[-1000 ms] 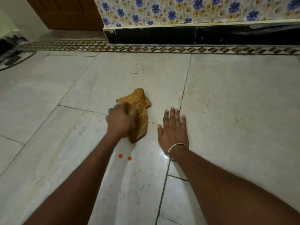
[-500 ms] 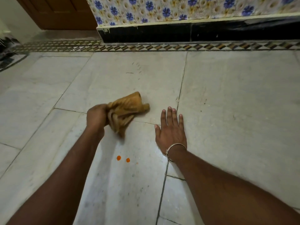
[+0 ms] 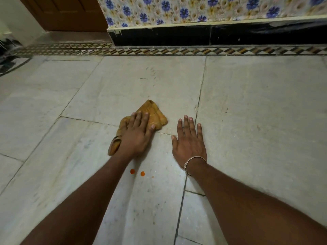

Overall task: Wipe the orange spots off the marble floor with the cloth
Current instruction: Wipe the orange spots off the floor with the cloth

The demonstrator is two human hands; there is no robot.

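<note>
A crumpled yellow-brown cloth [image 3: 154, 112] lies on the pale marble floor [image 3: 256, 106] in the middle of the head view. My left hand [image 3: 137, 135] presses flat on top of it, fingers spread, covering its near half. Two small orange spots [image 3: 132, 171] [image 3: 142, 173] and a tiny orange speck [image 3: 152, 177] sit on the floor just below my left wrist, apart from the cloth. My right hand [image 3: 189, 142], with a metal bangle at the wrist, rests palm down on the floor to the right of the cloth and holds nothing.
A black skirting [image 3: 212, 35] under floral wall tiles runs along the far side, with a patterned border strip [image 3: 159, 51] in front. A brown wooden door [image 3: 67, 13] stands at far left. A dark patterned mat [image 3: 8, 57] lies at the left edge.
My left hand swung the cloth left and lifted it bunched, then came back right and now presses it flat on the floor. My right hand has stayed planted.
</note>
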